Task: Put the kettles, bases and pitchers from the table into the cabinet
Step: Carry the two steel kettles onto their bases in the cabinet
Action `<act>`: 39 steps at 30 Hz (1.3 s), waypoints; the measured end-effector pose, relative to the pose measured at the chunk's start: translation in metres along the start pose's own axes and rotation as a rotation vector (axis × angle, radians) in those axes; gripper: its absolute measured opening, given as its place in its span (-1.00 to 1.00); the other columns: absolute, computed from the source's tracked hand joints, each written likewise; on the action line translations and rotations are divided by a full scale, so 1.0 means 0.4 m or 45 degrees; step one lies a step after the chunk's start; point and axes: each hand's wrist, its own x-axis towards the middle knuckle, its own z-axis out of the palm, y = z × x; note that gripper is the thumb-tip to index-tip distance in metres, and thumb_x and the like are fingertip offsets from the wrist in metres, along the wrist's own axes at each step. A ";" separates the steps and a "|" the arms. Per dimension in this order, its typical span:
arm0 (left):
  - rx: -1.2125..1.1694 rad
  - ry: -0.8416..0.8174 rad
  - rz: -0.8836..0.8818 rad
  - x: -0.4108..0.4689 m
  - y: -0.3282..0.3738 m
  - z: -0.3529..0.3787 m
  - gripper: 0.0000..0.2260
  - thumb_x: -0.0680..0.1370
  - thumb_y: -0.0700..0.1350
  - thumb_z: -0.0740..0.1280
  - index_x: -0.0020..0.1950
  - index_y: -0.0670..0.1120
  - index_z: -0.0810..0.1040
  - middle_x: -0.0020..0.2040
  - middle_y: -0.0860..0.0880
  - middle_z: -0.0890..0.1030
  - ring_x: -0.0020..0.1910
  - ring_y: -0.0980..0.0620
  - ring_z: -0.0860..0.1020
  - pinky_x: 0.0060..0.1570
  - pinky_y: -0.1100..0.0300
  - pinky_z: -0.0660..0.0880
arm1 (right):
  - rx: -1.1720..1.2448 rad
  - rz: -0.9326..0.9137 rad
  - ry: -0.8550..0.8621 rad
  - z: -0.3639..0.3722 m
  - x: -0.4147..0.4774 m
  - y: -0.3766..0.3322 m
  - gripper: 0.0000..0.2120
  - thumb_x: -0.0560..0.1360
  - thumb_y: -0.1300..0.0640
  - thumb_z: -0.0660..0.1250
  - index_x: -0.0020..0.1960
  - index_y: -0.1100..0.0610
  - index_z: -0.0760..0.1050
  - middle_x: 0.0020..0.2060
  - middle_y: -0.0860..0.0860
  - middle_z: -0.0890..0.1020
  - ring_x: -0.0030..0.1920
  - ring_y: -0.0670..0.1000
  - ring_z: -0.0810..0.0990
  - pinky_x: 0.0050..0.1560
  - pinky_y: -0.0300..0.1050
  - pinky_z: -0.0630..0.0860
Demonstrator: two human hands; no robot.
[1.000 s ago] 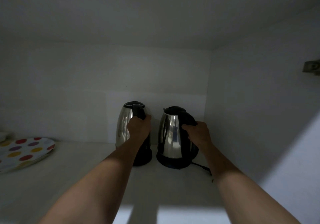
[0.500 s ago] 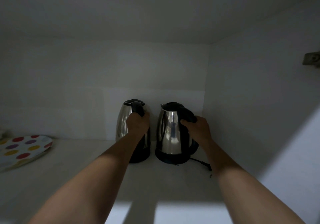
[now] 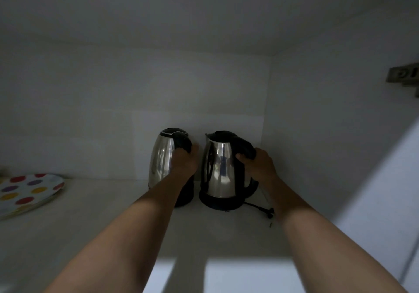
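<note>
The left kettle (image 3: 161,156), steel with a black lid and handle, stands upright at the back of the cabinet (image 3: 136,84) shelf (image 3: 102,220). The left hand (image 3: 184,164) grips its handle, fingers curled round the black grip, with the steel body just left of the knuckles. The right kettle (image 3: 221,172) stands just beside it, a narrow gap between the two. It sits on a round black base (image 3: 218,204) that rests on the shelf. The right hand (image 3: 259,167) holds this kettle's handle, thumb and fingers wrapped round the black loop, with the steel body left of the fingertips and the spout pointing left. Below the right wrist a black cord (image 3: 257,207) trails from the base across the shelf toward the cabinet's right wall. Far to the left of the left hand's fingers, well apart from both kettles, a plate (image 3: 29,193) with coloured dots lies on the shelf. Above and right of the right hand, a metal hinge (image 3: 403,77) sits on the side wall.
</note>
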 end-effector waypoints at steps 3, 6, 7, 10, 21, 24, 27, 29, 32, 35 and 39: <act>0.068 -0.066 -0.040 -0.001 0.001 -0.003 -0.43 0.60 0.24 0.19 0.10 -0.29 0.59 -0.06 -0.22 0.65 -0.06 -0.18 0.62 -0.04 0.08 0.51 | -0.086 0.062 -0.036 -0.011 -0.003 0.002 -0.54 0.47 -0.17 0.49 0.04 0.22 0.54 -0.08 0.10 0.63 0.00 0.13 0.65 -0.32 -0.21 0.38; 0.141 -0.101 -0.053 -0.010 0.012 -0.019 -0.43 0.61 0.22 0.20 0.20 -0.30 0.57 0.06 -0.25 0.65 0.04 -0.20 0.62 -0.03 0.10 0.49 | -0.161 0.105 -0.065 -0.021 -0.013 -0.008 -0.44 0.42 -0.20 0.53 0.11 0.23 0.48 -0.05 0.09 0.57 0.07 0.16 0.64 -0.28 -0.17 0.38; 0.166 -0.105 -0.047 -0.012 0.015 -0.026 -0.44 0.61 0.20 0.21 0.22 -0.30 0.55 0.09 -0.25 0.64 0.05 -0.19 0.61 -0.05 0.12 0.46 | -0.177 0.112 -0.080 -0.023 -0.022 -0.018 -0.40 0.42 -0.20 0.52 0.17 0.24 0.45 -0.01 0.09 0.56 0.11 0.15 0.62 -0.22 -0.15 0.41; 0.245 -0.087 -0.059 -0.030 0.027 -0.043 -0.41 0.61 0.20 0.22 0.35 -0.31 0.45 0.21 -0.26 0.59 0.16 -0.22 0.58 0.08 0.08 0.49 | -0.202 0.121 -0.103 -0.029 -0.055 -0.051 -0.30 0.49 -0.21 0.46 0.37 0.22 0.30 0.21 0.14 0.52 0.23 0.15 0.55 0.03 -0.11 0.46; 0.579 0.089 0.353 -0.127 0.128 -0.171 -0.41 0.57 0.29 0.18 0.30 -0.21 0.39 0.20 -0.26 0.55 0.19 -0.29 0.52 0.15 -0.08 0.50 | -0.562 -0.103 -0.019 -0.081 -0.155 -0.217 -0.23 0.62 -0.25 0.22 0.65 0.09 0.02 0.56 0.22 0.23 0.55 0.23 0.22 0.49 0.25 0.27; 0.714 -0.035 0.516 -0.182 0.147 -0.228 -0.49 0.61 0.24 0.16 0.38 -0.09 0.40 0.25 -0.19 0.52 0.26 -0.24 0.46 0.22 -0.08 0.46 | -0.679 -0.142 -0.045 -0.084 -0.218 -0.271 -0.26 0.64 -0.23 0.18 0.65 0.10 0.01 0.60 0.20 0.16 0.59 0.23 0.11 0.53 0.27 0.18; 0.846 -0.112 0.612 -0.268 0.150 -0.304 -0.51 0.62 0.22 0.13 0.46 -0.01 0.38 0.36 -0.15 0.48 0.37 -0.20 0.40 0.34 -0.06 0.37 | -0.747 -0.171 -0.088 -0.071 -0.312 -0.332 -0.26 0.63 -0.26 0.17 0.65 0.08 0.04 0.60 0.19 0.17 0.60 0.24 0.11 0.53 0.25 0.18; 0.967 -0.112 0.642 -0.326 0.160 -0.354 -0.50 0.64 0.21 0.11 0.50 -0.01 0.33 0.42 -0.16 0.43 0.43 -0.19 0.33 0.40 -0.06 0.29 | -0.774 -0.191 -0.093 -0.062 -0.367 -0.374 -0.30 0.62 -0.27 0.17 0.62 0.07 0.11 0.56 0.19 0.25 0.55 0.24 0.20 0.50 0.19 0.25; 1.094 -0.055 0.656 -0.427 0.157 -0.454 -0.41 0.63 0.26 0.07 0.54 -0.08 0.27 0.43 -0.21 0.43 0.44 -0.21 0.33 0.39 -0.11 0.30 | -0.770 -0.243 -0.075 -0.041 -0.476 -0.439 -0.35 0.58 -0.26 0.21 0.53 0.09 0.28 0.44 0.22 0.41 0.42 0.27 0.39 0.39 0.18 0.41; 1.142 -0.028 0.616 -0.545 0.132 -0.569 -0.39 0.64 0.25 0.06 0.55 -0.12 0.26 0.46 -0.24 0.39 0.46 -0.24 0.31 0.42 -0.14 0.27 | -0.788 -0.322 -0.078 -0.004 -0.615 -0.488 -0.37 0.58 -0.25 0.24 0.48 0.14 0.33 0.43 0.23 0.44 0.43 0.29 0.39 0.38 0.20 0.41; 1.181 0.062 0.607 -0.685 0.107 -0.714 -0.43 0.65 0.22 0.07 0.51 -0.14 0.32 0.44 -0.23 0.42 0.46 -0.22 0.32 0.42 -0.13 0.27 | -0.748 -0.385 -0.163 0.053 -0.760 -0.549 -0.35 0.59 -0.22 0.24 0.53 0.13 0.27 0.49 0.24 0.35 0.52 0.30 0.26 0.45 0.26 0.31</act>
